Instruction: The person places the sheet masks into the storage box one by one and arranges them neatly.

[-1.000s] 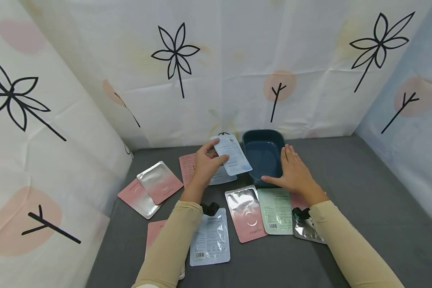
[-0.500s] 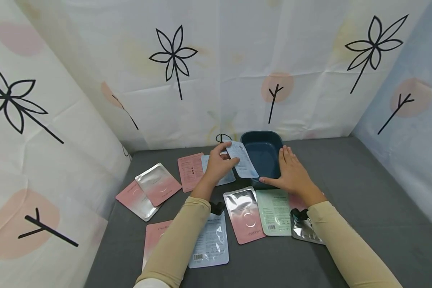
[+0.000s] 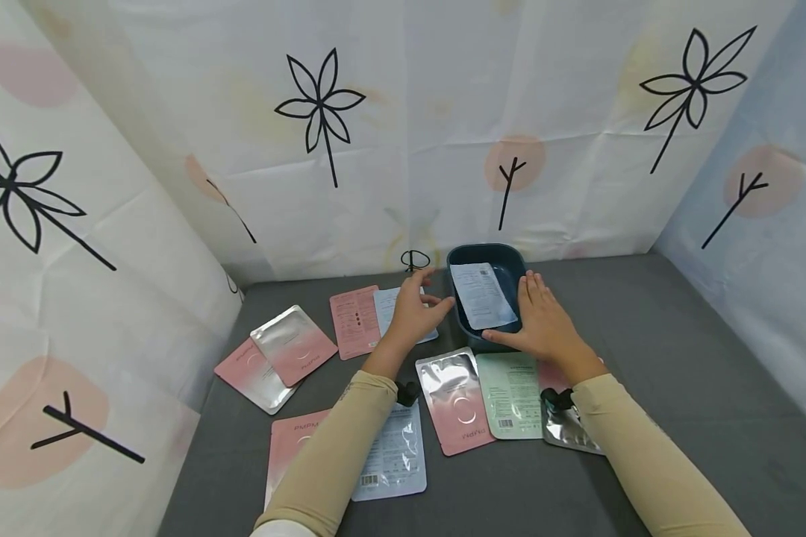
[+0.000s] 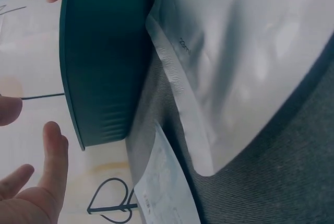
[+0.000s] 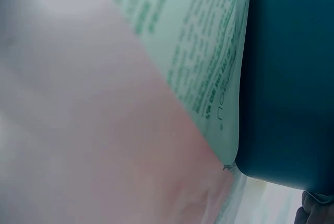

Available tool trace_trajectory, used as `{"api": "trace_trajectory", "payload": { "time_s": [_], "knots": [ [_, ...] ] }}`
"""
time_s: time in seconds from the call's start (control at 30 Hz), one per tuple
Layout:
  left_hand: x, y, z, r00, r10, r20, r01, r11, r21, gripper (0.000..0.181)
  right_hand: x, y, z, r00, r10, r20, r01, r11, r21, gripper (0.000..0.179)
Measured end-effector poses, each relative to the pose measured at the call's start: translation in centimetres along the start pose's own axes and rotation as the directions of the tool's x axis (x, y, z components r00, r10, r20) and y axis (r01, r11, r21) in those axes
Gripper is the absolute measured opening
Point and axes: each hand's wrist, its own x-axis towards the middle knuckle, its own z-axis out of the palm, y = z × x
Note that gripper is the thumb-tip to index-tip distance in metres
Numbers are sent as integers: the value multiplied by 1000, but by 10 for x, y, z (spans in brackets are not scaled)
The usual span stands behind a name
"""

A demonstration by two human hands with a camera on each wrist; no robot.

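Note:
A pale blue face mask sachet [image 3: 482,295] lies inside the dark teal bin [image 3: 507,270] at the back of the table, slightly slanted. Just left of the bin, my left hand [image 3: 413,317] holds nothing; its thumb and fingers are spread apart, and the left wrist view has these fingers beside the bin's wall [image 4: 107,57]. My right hand [image 3: 547,327] rests against the bin's right side with straight fingers, its thumb over the front corner. Behind the left hand, another blue sachet [image 3: 386,304] partly overlaps a pink sachet [image 3: 356,321].
Two pink-silver sachets [image 3: 295,343] overlap at left. In front of the bin lie a pink-silver sachet [image 3: 453,403], a green sachet [image 3: 510,395] and a silver one [image 3: 567,432] partly under the right arm. Nearer are a blue sachet [image 3: 392,459] and a pink sachet [image 3: 289,447].
My left hand has carried the blue sachet rightward over the bin and let go; the sachet now lies inside. The right hand has stayed at the bin's side.

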Motion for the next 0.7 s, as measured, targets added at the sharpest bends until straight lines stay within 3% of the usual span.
{"api": "trace_trajectory", "payload": {
  "time_s": [0.3,0.7],
  "knots": [
    [-4,-6,-5,1000,-14,9,14,1000,-26,69,1,1,2,1000,7,9,-7,1000,11,141],
    [-12,-24,-39,999,-29,-39,28,999,-33,67,2,2,2,1000,10,15,-10,1000,10,142]
  ]
}}
